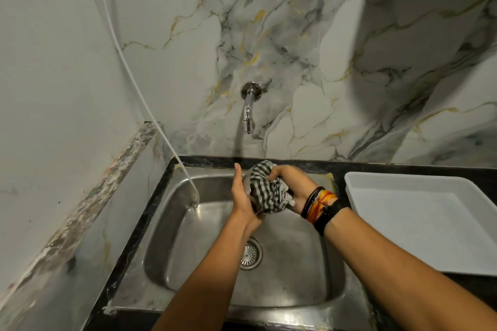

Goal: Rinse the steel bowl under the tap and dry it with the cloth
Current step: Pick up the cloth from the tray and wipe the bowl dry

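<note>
My left hand point(242, 196) holds the steel bowl point(247, 183) from its left side above the far part of the sink point(166, 223). Only a sliver of the bowl shows between the palm and the cloth. My right hand point(293, 183) grips a black-and-white checked cloth point(265, 191), which is bunched up and pressed against the bowl, covering most of it. The steel tap point(248, 113) sticks out of the marble wall just behind and above both hands. No water stream is visible from it.
A white plastic tray point(419, 223) lies on the dark counter right of the sink. A thin white hose point(139, 94) runs down the left wall into the sink basin. The drain point(250, 254) sits mid-basin below my forearms. A marble ledge point(88, 204) borders the left.
</note>
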A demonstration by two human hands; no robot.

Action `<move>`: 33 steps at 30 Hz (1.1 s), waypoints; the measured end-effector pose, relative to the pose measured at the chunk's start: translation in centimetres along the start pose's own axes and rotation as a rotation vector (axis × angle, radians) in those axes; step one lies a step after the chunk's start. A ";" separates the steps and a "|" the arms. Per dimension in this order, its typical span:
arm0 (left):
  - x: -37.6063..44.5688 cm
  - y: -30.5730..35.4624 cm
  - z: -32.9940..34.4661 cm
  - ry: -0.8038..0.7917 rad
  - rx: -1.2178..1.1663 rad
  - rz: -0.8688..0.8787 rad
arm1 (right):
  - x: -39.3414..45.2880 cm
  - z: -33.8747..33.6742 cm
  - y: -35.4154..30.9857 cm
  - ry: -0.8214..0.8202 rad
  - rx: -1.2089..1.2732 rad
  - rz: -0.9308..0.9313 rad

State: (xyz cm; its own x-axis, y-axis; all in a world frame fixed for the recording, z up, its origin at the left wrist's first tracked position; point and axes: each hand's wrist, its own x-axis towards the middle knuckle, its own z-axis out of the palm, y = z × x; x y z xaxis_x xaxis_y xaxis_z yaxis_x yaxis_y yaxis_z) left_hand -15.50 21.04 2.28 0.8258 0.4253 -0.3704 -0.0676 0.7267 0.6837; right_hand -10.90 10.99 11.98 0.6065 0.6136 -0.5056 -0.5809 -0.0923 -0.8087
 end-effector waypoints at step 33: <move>-0.3 0.8 -2.2 0.080 -0.417 -0.196 | 0.2 -5.6 -0.6 0.158 -0.512 -0.457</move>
State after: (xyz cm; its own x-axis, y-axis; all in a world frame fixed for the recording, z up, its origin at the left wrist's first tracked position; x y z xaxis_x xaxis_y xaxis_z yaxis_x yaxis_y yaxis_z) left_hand -17.02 22.72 1.51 0.8006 0.2871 -0.5259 -0.1475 0.9452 0.2914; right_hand -7.33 6.77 10.68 0.8231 0.5611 -0.0878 0.0557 -0.2336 -0.9707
